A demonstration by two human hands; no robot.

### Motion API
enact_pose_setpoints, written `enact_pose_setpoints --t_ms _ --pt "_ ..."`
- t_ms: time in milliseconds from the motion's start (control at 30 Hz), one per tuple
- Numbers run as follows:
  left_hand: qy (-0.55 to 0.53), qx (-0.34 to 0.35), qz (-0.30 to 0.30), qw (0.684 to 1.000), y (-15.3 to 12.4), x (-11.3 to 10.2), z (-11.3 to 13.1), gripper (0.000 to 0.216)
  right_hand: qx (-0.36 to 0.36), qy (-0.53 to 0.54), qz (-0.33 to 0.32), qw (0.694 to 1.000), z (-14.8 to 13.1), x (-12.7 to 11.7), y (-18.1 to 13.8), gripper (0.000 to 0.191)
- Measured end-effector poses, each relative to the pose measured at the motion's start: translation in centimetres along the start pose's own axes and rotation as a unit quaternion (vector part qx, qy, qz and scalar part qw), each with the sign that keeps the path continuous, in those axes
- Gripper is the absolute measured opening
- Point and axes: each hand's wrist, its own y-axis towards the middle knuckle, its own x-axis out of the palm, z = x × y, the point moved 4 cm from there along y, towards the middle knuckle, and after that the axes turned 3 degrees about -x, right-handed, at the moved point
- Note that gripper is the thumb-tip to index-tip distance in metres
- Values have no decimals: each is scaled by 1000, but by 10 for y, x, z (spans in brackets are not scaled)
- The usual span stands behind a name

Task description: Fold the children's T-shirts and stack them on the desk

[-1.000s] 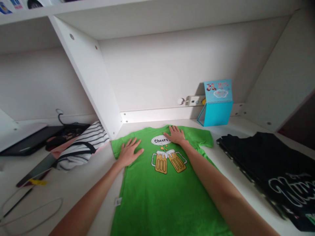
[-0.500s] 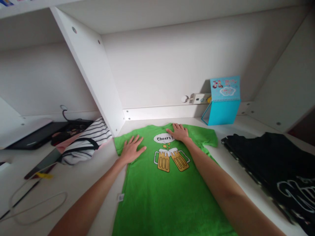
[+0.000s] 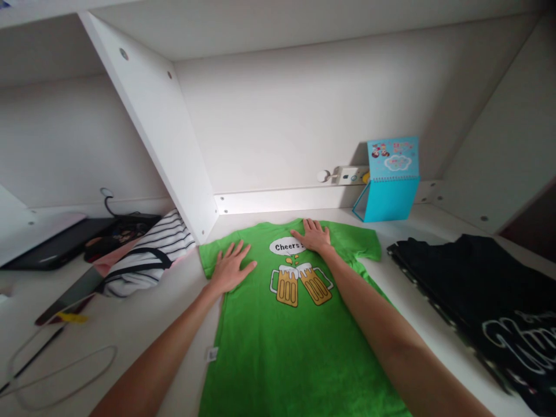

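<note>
A green T-shirt [image 3: 278, 341] lies spread flat on the white desk, its collar toward the back wall. It carries a print of two beer mugs under a "Cheers" speech bubble. My left hand [image 3: 229, 267] rests flat on the shirt near the left sleeve, fingers spread. Near the collar, on the right shoulder, my right hand [image 3: 315, 235] also lies flat with its fingers out, covering the bubble's right edge. The shirt's bottom hem is out of frame. A small white tag [image 3: 212, 354] sticks out from its left side.
Dark folded shirts [image 3: 473, 289] are stacked at the right. A blue desk calendar [image 3: 391, 200] stands by the wall near a power socket [image 3: 351, 175]. On the left are a striped cloth [image 3: 150, 255], a black laptop [image 3: 56, 246] and a loose white cable [image 3: 87, 373]. A white upright panel [image 3: 147, 133] divides the shelf.
The view has shifted slightly. Both hands stay at about the same spots on the shirt, which has not visibly moved.
</note>
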Motion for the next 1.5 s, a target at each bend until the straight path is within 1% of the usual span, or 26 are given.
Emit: enact_pose_setpoints --t_ms 133,200,233,300,367,400,467,533,600,700,800,867,933,1033,1100,1133,1167,1200,1267,1300,1333,1400,1500 --pt "-2 -5 1 1000 -2 -1 0 72 3 0 -1 1000 2 -2 -3 87" --pt "-1 -9 1 1000 -3 -1 1 73 16 -6 20 1000 -2 -7 -5 83" --pt "0 -10 0 1000 -3 -2 1 73 7 -8 34 999 -9 -10 -6 79" --pt "3 -9 0 1000 -3 -2 1 73 -60 -4 45 997 -33 -14 -5 72" --pt "7 -6 2 1000 -2 -2 1 73 -159 10 17 987 -68 -11 -3 67" --pt "10 -4 4 1000 -2 -2 1 73 -198 17 -4 980 -86 -7 -2 67" --pt "15 -4 4 1000 -3 -2 0 74 -231 23 -34 972 -115 2 3 69" --pt "19 -5 6 1000 -3 -1 0 74 -233 26 -51 971 -133 10 8 73" --pt "24 -8 10 1000 -3 -1 -1 74 -219 27 -57 974 -142 15 13 77" --pt "31 -12 11 999 -2 1 -1 74 -209 29 -59 976 -143 13 9 76" --pt "35 -13 3 999 -1 1 0 76 -236 28 -64 969 -142 8 -19 75" --pt "33 -12 -17 999 -1 0 0 78 -264 32 -80 961 -136 6 -52 71" --pt "26 -5 -38 999 -2 -3 -1 80 -284 41 -96 953 -124 5 -92 71" --pt "15 10 -62 998 -1 -9 -2 82 -310 58 -104 943 -96 -5 -151 79" --pt "12 9 -78 997 -1 -13 0 81 -337 69 -122 931 -75 -17 -177 77" --pt "11 4 -80 997 -1 -14 3 80 -335 69 -128 931 -62 -23 -182 74" --pt "11 0 -75 997 -1 -15 8 79 -312 63 -124 940 -47 -30 -182 70" --pt "10 1 -63 998 -3 -16 15 78 -270 47 -109 956 -31 -36 -176 68" --pt "2 28 -38 999 -8 -15 34 75 -154 3 -63 986 5 -43 -159 67" --pt "-3 48 -35 998 -11 -13 44 73 -106 -17 -45 993 22 -43 -150 69" --pt "-8 66 -40 997 -15 -9 53 72 -78 -32 -35 996 35 -41 -143 71" --pt "-16 85 -58 995 -20 -2 64 70 -73 -42 -26 996 55 -31 -135 74" --pt "-20 89 -66 994 -23 1 65 70 -107 -31 -7 994 71 -22 -135 72"
